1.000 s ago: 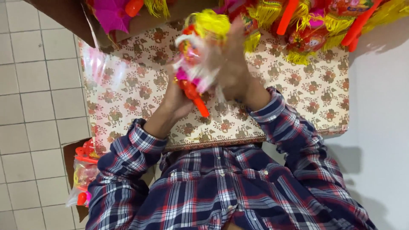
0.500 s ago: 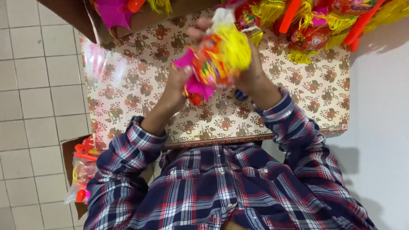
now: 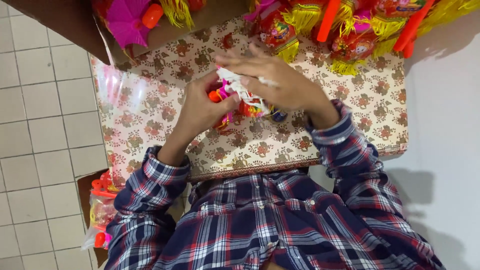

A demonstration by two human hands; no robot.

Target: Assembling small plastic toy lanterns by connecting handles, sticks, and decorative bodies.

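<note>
A tiled floor [image 3: 35, 125] of pale square tiles fills the left of the head view, and a plain pale area lies to the right. Between them stands the surface [image 3: 360, 115], covered with a cream cloth printed in a repeating red-brown flower pattern, its near edge trimmed with a dark band. The person's plaid shirt [image 3: 260, 225] in navy, red and white takes up the lower middle, both sleeves reaching up onto the cloth. At the far left corner sits an open cardboard box [image 3: 70, 22] with a pink folded paper toy and yellow fringe inside it. Along the far right edge lies a heap of paper lanterns [image 3: 350, 30], red and gold with yellow tassels and orange plastic handles. A crumpled clear plastic bag [image 3: 117, 87] rests on the cloth near the box, and down by the left elbow, off the surface, another bag of toys [image 3: 100, 210] holds orange and yellow pieces. Near the middle of the cloth, held between the two hands just above it, is a small paper lantern [image 3: 245, 102], mostly hidden, showing white, pink, orange and red parts. The left hand [image 3: 200, 110] is clenched around its left side, thumb across the front. The right hand [image 3: 280, 82] lies over its top with fingers spread flat, pressing on the white part.
</note>
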